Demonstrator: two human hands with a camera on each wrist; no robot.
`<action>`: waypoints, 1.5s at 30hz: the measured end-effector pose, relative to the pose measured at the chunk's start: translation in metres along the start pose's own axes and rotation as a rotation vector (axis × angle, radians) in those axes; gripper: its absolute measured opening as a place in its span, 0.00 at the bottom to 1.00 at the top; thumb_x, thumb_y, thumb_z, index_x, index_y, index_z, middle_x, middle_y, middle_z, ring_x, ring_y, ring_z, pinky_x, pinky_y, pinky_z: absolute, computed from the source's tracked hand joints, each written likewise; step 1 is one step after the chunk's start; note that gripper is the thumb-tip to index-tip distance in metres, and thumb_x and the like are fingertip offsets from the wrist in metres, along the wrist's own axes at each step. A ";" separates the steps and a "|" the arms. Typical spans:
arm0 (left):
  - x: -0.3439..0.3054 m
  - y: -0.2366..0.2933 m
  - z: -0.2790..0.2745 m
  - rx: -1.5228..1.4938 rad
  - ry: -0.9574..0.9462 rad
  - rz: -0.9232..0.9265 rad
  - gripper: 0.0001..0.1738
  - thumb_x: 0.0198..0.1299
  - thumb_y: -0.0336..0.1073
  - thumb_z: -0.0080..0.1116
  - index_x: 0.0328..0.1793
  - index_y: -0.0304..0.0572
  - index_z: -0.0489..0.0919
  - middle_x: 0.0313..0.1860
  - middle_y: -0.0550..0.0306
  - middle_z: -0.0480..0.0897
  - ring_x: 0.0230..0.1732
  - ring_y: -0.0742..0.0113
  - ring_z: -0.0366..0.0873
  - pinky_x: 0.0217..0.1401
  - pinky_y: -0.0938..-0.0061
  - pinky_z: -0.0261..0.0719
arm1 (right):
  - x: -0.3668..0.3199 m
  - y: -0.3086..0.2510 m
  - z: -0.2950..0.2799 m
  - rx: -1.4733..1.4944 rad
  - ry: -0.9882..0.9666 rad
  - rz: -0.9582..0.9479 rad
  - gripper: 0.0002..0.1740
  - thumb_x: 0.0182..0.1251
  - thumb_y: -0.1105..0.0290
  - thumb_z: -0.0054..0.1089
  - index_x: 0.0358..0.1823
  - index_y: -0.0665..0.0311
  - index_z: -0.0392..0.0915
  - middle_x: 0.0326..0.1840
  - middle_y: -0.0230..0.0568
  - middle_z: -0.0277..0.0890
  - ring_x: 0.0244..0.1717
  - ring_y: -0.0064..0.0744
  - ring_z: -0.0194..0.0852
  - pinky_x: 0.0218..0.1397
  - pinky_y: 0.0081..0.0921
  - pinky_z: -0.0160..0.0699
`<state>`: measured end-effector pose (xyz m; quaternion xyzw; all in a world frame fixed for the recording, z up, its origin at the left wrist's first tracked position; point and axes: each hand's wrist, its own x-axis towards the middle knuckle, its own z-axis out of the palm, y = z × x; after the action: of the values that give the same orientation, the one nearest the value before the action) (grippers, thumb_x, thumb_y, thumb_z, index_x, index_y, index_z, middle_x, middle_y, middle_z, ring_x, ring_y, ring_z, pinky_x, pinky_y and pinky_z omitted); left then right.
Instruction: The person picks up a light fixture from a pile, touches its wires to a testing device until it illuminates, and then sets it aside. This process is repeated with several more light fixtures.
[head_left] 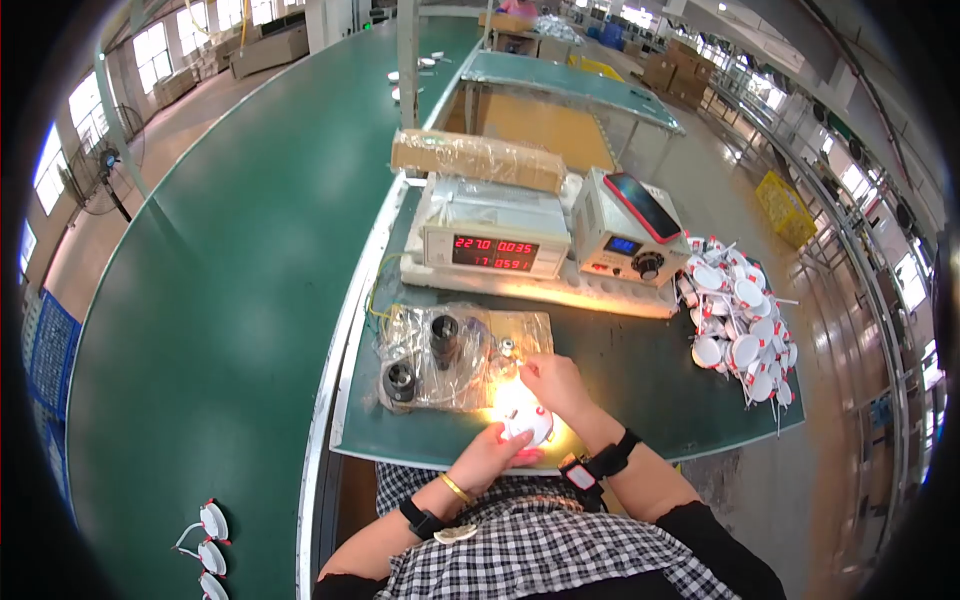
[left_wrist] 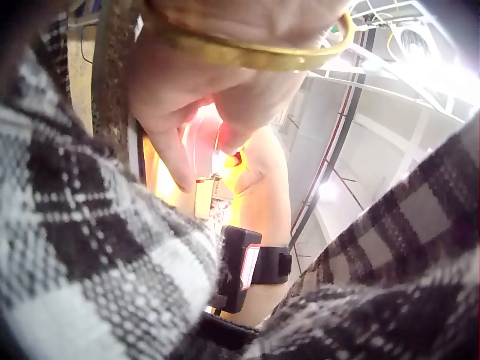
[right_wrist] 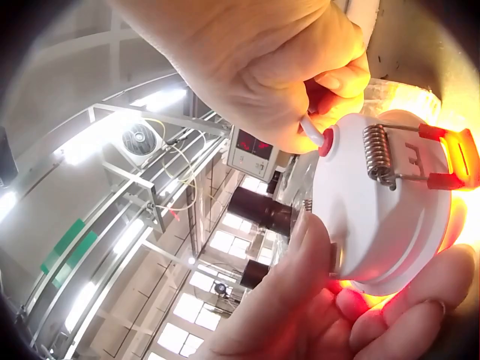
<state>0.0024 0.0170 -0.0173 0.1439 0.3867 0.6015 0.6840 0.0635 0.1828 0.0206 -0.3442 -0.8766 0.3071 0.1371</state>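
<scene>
A white round downlight (right_wrist: pixel 360 202) glows brightly at its face, with a coil spring and red-tipped clip on its side. My left hand (head_left: pixel 487 455) holds it close over the front edge of the bench, thumb on one side and fingers under the rim. In the right wrist view my right hand (right_wrist: pixel 277 75) has curled fingers around the short white cable (right_wrist: pixel 311 131) at the lamp's back. The cable's far end is hidden inside that hand. Beyond the hands lies a plastic-wrapped board (head_left: pixel 475 385) bearing two black lamp sockets (head_left: pixel 443 335).
Behind the board stand a power meter (head_left: pixel 495 250) with red digits and a dial box (head_left: pixel 610 235) carrying a phone (head_left: pixel 642 208). Many downlights lie in a pile (head_left: pixel 745 320) at the right. A green conveyor (head_left: pixel 220 330) runs along the left, with several downlights (head_left: pixel 213 520) near its front.
</scene>
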 end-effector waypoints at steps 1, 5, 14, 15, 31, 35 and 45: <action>-0.001 0.002 0.001 0.000 -0.012 0.009 0.23 0.69 0.37 0.51 0.62 0.28 0.64 0.57 0.49 0.75 0.52 0.63 0.80 0.56 0.75 0.80 | 0.001 0.001 0.000 -0.002 0.011 -0.026 0.14 0.59 0.61 0.55 0.28 0.67 0.77 0.26 0.55 0.76 0.30 0.57 0.77 0.35 0.47 0.75; -0.002 0.008 0.004 -0.037 -0.015 -0.025 0.21 0.70 0.35 0.48 0.64 0.29 0.63 0.57 0.50 0.74 0.53 0.62 0.79 0.58 0.74 0.79 | 0.000 -0.001 -0.002 -0.005 0.012 -0.013 0.14 0.60 0.62 0.55 0.28 0.67 0.77 0.26 0.55 0.76 0.31 0.57 0.77 0.36 0.47 0.75; -0.002 0.009 0.004 -0.013 0.008 -0.013 0.20 0.70 0.32 0.48 0.63 0.28 0.63 0.57 0.49 0.74 0.53 0.60 0.79 0.59 0.73 0.79 | -0.001 -0.004 -0.003 -0.012 0.017 -0.009 0.14 0.60 0.62 0.54 0.28 0.67 0.78 0.27 0.55 0.77 0.31 0.56 0.78 0.36 0.47 0.76; -0.001 0.008 0.003 -0.016 0.007 -0.006 0.20 0.69 0.32 0.48 0.62 0.28 0.63 0.57 0.49 0.74 0.53 0.60 0.79 0.59 0.72 0.79 | -0.001 -0.003 -0.003 -0.019 0.012 -0.007 0.14 0.60 0.62 0.54 0.27 0.67 0.78 0.27 0.55 0.77 0.31 0.56 0.78 0.36 0.47 0.76; -0.001 0.009 0.004 -0.018 0.033 -0.012 0.19 0.69 0.30 0.49 0.62 0.27 0.63 0.57 0.47 0.74 0.53 0.58 0.79 0.58 0.72 0.80 | 0.000 -0.003 -0.003 -0.002 0.024 0.010 0.14 0.59 0.62 0.55 0.27 0.67 0.78 0.26 0.55 0.77 0.31 0.56 0.78 0.36 0.47 0.76; -0.003 0.012 0.006 -0.012 0.016 -0.001 0.19 0.70 0.33 0.47 0.62 0.26 0.64 0.57 0.46 0.75 0.53 0.58 0.79 0.59 0.71 0.79 | 0.000 -0.002 -0.002 -0.022 0.013 0.011 0.13 0.59 0.62 0.55 0.27 0.66 0.78 0.26 0.55 0.77 0.31 0.57 0.78 0.36 0.47 0.76; -0.004 0.011 0.003 -0.081 -0.020 -0.039 0.20 0.72 0.37 0.44 0.62 0.28 0.67 0.56 0.47 0.76 0.53 0.60 0.79 0.60 0.71 0.78 | 0.000 -0.005 -0.003 -0.033 0.005 0.028 0.15 0.60 0.61 0.54 0.28 0.66 0.78 0.26 0.55 0.78 0.31 0.56 0.78 0.37 0.47 0.76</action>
<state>-0.0037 0.0171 -0.0067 0.1146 0.3581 0.6016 0.7048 0.0625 0.1815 0.0260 -0.3594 -0.8764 0.2935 0.1290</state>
